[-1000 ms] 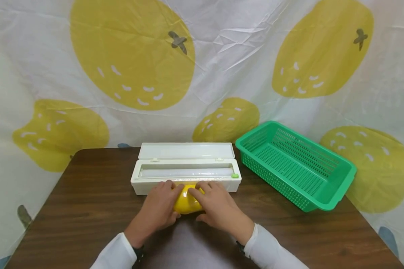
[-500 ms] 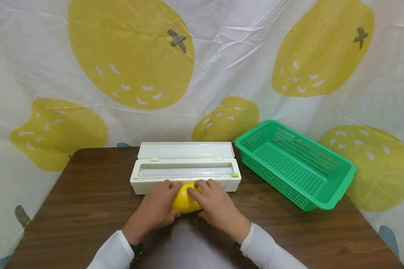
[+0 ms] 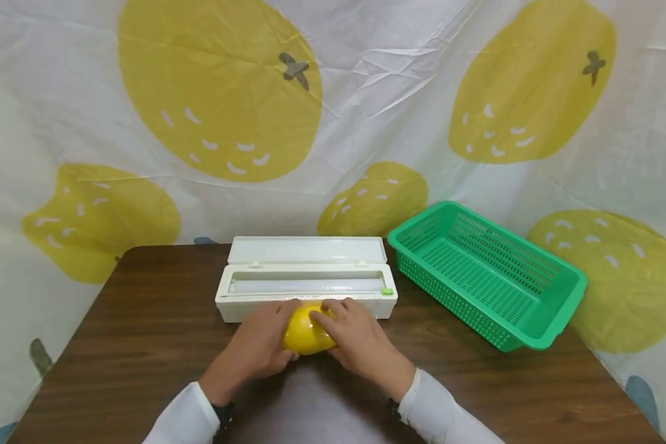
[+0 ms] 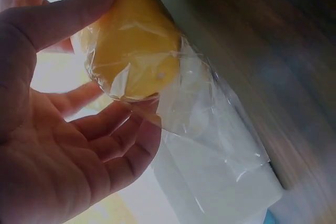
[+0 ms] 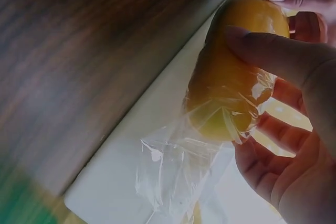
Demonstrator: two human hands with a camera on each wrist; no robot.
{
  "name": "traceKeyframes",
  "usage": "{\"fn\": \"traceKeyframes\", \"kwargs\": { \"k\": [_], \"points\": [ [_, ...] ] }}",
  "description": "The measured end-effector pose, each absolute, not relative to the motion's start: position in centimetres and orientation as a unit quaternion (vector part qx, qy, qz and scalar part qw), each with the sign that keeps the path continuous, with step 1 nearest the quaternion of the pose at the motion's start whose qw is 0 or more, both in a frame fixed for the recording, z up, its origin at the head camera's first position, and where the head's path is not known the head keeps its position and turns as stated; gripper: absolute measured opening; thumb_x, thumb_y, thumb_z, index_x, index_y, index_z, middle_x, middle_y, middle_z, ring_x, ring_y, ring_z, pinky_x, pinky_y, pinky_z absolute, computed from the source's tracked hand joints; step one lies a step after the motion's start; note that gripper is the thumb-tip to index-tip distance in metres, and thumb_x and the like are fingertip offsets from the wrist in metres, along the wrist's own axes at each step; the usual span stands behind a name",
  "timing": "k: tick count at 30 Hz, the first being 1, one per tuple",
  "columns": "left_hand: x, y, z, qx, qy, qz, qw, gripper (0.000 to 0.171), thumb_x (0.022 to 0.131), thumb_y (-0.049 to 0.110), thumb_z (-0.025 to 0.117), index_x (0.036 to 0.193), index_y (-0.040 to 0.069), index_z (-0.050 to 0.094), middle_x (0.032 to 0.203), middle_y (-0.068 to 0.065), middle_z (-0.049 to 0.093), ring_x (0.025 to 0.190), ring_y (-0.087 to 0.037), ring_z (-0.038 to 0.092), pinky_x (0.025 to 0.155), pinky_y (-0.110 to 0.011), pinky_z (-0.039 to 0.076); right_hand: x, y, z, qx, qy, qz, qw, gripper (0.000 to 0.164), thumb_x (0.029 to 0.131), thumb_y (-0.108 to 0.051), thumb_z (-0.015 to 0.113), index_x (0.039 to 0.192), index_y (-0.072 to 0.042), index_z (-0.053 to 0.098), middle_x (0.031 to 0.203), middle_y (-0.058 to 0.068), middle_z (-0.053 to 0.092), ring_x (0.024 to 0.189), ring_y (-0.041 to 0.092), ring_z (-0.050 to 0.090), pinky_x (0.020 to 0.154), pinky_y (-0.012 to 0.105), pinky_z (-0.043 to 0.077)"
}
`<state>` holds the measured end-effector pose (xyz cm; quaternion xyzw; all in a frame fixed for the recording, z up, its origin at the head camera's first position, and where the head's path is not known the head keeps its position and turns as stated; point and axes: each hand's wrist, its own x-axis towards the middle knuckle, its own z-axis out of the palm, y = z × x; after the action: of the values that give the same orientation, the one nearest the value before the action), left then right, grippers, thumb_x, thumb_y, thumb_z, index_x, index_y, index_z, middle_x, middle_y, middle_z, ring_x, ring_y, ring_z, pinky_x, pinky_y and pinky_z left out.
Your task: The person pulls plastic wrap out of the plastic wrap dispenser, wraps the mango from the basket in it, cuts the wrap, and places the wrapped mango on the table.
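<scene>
A curtained-off spot, whether home or studio unclear: a white, yellow-lemon-printed fabric sheet [image 3: 388, 123] hangs from ten through two o'clock around a dark brown, wood-grained counter [image 3: 144, 345].

There are two hands [image 3: 261, 339] [image 3: 361, 339], one yellow object [image 3: 302, 333], one box [image 3: 233, 308], one basket [image 3: 449, 299] and one table [image 3: 144, 327].

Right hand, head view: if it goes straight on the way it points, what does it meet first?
Likely the front of the white box, just ahead of the right hand and the yellow wrapped item it holds. Depth is unclear here, so they may already be touching.
</scene>
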<state>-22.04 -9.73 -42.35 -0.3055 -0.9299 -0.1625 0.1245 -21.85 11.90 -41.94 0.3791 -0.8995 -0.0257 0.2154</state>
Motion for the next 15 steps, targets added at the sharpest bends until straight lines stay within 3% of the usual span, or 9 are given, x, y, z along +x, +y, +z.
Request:
{"fn": "traceKeyframes", "kwargs": {
  "k": [4,9,15],
  "points": [
    [-21.6,-9.5,-42.1,-0.280,-0.941,-0.158,0.108,0.074,0.064,0.028,0.089,0.124,0.003,0.055,0.111,-0.015,0.067,0.100,-0.030,0.056,0.088,-0.051,0.051,-21.7,12.0,-41.7,0.382,-0.901,-0.029,0.206,0.068,0.067,-0.031,0.089,0.127,-0.017,0.061,0.120,0.009,0.063,0.093,0.026,0.056,0.084,0.039,0.053],
    [-20.9,-8.9,-41.5,-0.247,-0.959,-0.110,0.088,0.074,0.070,0.037,0.085,0.128,0.004,0.054,0.123,-0.018,0.057,0.110,-0.035,0.048,0.087,-0.060,0.045,-21.9,12.1,-41.4,0.381,-0.904,-0.029,0.192,0.071,0.068,-0.030,0.088,0.132,-0.017,0.059,0.123,0.008,0.061,0.094,0.025,0.056,0.082,0.038,0.054],
    [-20.4,-8.2,-41.8,-0.241,-0.961,-0.056,0.121,0.083,0.065,0.042,0.088,0.130,0.001,0.056,0.125,-0.021,0.050,0.111,-0.038,0.044,0.084,-0.059,0.045,-22.1,12.3,-41.4,0.377,-0.909,-0.032,0.173,0.071,0.071,-0.031,0.087,0.135,-0.018,0.058,0.124,0.007,0.061,0.093,0.025,0.056,0.081,0.037,0.055]
  ]
}}
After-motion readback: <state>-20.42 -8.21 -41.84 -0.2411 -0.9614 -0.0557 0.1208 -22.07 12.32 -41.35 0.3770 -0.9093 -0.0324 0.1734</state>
